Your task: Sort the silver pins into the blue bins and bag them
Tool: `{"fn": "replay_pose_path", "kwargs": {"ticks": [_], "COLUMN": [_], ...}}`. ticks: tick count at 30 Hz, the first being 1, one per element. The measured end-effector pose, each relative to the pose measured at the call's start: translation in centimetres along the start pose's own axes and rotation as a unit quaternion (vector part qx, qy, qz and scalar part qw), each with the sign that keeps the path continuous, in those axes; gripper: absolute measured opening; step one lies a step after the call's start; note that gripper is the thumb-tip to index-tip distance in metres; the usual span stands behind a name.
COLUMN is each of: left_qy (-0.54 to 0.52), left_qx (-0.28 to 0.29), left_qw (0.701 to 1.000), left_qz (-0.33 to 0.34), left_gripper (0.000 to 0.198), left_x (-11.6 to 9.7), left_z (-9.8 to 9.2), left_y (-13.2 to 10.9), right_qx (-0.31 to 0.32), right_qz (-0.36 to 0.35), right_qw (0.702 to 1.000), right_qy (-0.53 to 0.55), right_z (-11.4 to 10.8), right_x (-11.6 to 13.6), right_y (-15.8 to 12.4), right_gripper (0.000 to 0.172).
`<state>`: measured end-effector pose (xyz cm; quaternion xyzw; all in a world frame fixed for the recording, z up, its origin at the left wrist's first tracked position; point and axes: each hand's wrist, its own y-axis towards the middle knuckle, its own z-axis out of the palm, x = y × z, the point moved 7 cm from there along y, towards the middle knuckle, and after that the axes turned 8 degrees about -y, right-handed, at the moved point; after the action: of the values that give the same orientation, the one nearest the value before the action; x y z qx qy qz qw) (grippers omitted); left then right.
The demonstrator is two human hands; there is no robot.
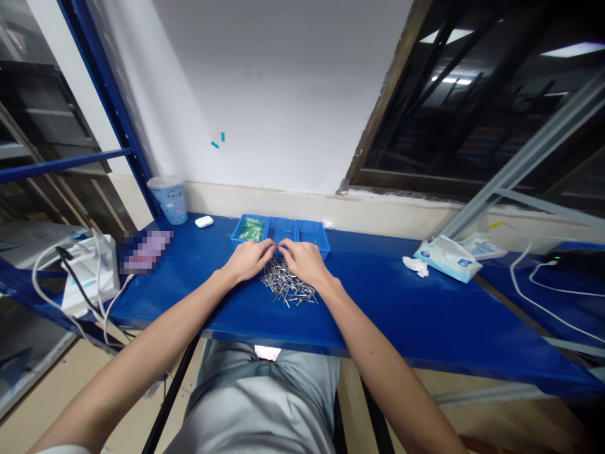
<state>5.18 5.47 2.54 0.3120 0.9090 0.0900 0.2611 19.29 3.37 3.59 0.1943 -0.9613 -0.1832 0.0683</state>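
Note:
Both hands meet over the far edge of a pile of thin metal pins (289, 284) on the blue table, just in front of the blue bins. My left hand (249, 258) has its thumb and fingers pressed together; whatever it pinches is too small to tell. Opposite it, my right hand (306, 260) is closed in the same way, its fingertips close to the left ones. Small green packets (252, 229) lie in the left blue bin (235, 236). The middle bin and the right bin (319, 238) stand beside it, partly hidden by the hands.
Along the wall stand a patterned cup (172, 200) and a small white case (204, 221). A power strip (92, 277) with cables is at the left. To the right are crumpled tissue (416, 266) and a tissue box (448, 258).

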Motion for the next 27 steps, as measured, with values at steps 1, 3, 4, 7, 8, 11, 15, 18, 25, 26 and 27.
{"fn": "replay_pose_path", "kwargs": {"ticks": [1,3,4,7,8,11,15,18,25,26,27], "left_qy": [0.002,0.001,-0.002,-0.01,-0.011,-0.014,-0.022,-0.023,-0.024,-0.024,-0.025], "left_qx": [0.005,0.011,0.011,0.013,0.015,0.022,0.019,0.017,0.034,0.035,0.035], "left_qw": [1.0,1.0,1.0,1.0,1.0,1.0,1.0,1.0,0.999,0.999,0.999], "left_qz": [0.005,0.013,0.016,0.015,0.014,0.014,0.009,0.009,0.016,0.017,0.017], "left_gripper": [0.036,0.036,0.036,0.035,0.035,0.036,0.034,0.032,0.033,0.033,0.033], "left_x": [-0.01,-0.08,-0.1,-0.14,-0.16,-0.22,-0.13,-0.11,-0.39,-0.4,-0.39], "left_z": [0.04,0.07,0.05,0.01,0.04,0.13,0.09,0.02,0.28,0.31,0.31], "left_y": [-0.01,-0.02,-0.02,0.01,0.01,0.0,-0.04,-0.03,-0.11,-0.12,-0.12], "right_qx": [-0.005,-0.01,-0.012,-0.018,-0.019,-0.009,0.0,-0.012,0.0,0.0,0.003], "right_qz": [0.001,0.0,-0.001,0.002,0.007,0.015,-0.028,-0.035,-0.052,-0.051,-0.051], "right_qw": [1.0,1.0,1.0,1.0,1.0,1.0,0.997,0.995,0.992,0.992,0.991], "right_qy": [0.006,0.015,0.017,0.014,0.009,0.01,0.079,0.091,0.114,0.118,0.125], "right_z": [-0.08,-0.16,-0.18,-0.28,-0.28,-0.14,-0.03,-0.13,0.57,0.61,0.65], "right_x": [-0.02,0.05,0.11,0.23,0.2,-0.03,0.2,0.11,0.12,0.11,0.12], "right_y": [0.0,-0.01,-0.02,-0.01,-0.01,-0.03,-0.1,-0.06,0.1,0.11,0.13], "right_gripper": [0.028,0.026,0.026,0.027,0.029,0.036,0.02,0.014,0.013,0.017,0.018]}}
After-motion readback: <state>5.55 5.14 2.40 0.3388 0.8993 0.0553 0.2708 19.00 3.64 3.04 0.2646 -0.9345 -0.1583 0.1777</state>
